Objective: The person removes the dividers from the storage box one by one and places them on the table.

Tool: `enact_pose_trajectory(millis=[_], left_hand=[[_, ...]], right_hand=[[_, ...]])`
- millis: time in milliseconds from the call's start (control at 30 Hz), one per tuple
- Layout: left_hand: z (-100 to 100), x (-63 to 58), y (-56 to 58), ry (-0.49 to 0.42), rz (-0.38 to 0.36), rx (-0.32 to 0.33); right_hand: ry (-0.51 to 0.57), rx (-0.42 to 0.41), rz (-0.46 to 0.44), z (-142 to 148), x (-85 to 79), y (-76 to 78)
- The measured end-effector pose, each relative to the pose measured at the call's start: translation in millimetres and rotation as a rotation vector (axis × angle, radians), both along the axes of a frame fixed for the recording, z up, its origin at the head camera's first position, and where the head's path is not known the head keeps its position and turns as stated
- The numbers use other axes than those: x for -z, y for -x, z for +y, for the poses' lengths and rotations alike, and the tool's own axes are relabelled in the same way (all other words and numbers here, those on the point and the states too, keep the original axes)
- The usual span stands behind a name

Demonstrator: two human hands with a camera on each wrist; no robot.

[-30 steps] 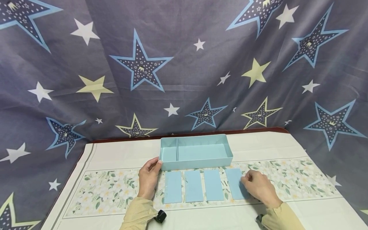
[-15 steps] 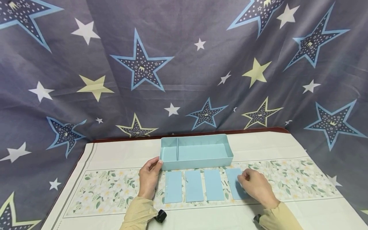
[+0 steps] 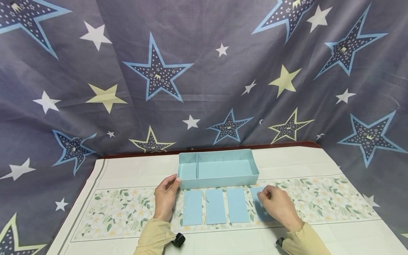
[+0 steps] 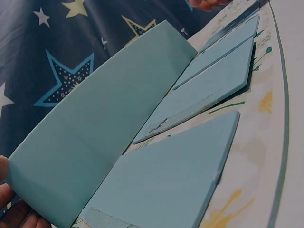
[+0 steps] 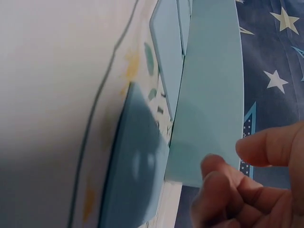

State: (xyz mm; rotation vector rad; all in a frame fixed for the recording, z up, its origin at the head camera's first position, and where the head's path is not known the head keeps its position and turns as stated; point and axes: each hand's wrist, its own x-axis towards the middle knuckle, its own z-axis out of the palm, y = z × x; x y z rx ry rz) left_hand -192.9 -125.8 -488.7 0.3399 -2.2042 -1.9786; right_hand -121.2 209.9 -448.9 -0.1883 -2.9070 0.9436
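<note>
A light-blue box (image 3: 220, 182) with a divider near its left end stands on the cloth. My left hand (image 3: 165, 198) holds its left front corner, thumb at the front wall; in the left wrist view, fingertips (image 4: 19, 213) curl at the edge. Several flat light-blue rectangular panels lie in a row before the box, including the leftmost panel (image 3: 192, 208). Over the rightmost panel (image 3: 262, 214) hovers my right hand (image 3: 278, 207), partly covering it. Seen from the right wrist, its fingers are loosely curled, the thumb apart, with nothing between them, above the panel (image 5: 137, 166).
Under everything lies a white tablecloth (image 3: 134, 179) with a flowered band (image 3: 124, 212) across it. Behind the table's far edge hangs a dark curtain (image 3: 204, 92) printed with stars. The divider (image 3: 197, 165) splits the box into a small and a long compartment.
My right hand has moved left and slightly up over the rightmost panel, now covering more of it. The left hand, box and panels stay where they were.
</note>
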Motion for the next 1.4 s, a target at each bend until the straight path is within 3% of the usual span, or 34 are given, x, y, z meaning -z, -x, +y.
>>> enact_pose_trajectory(millis=[500, 867, 1100, 1200, 1400], left_hand=[[-1, -1.9, -0.8, -0.006, -0.027, 0.014], [0, -1.5, 0.2, -0.002, -0.013, -0.001], [1, 0.5, -0.7, 0.007, 0.025, -0.016], [1, -0.7, -0.7, 0.003, 0.009, -0.006], [-2, 24.0, 10.0, 0.019, 0.043, -0.024]], right_hand=[[0.058, -0.044, 0.093, -24, -1.8, 6.3], [0.108, -0.117, 0.266, -37, -11.3, 14.6], [0.111, -0.148, 0.277, -51, -15.9, 22.3], [0.117, -0.163, 0.294, -56, -18.4, 25.7], [0.13, -0.199, 0.332, -68, -20.6, 32.1]])
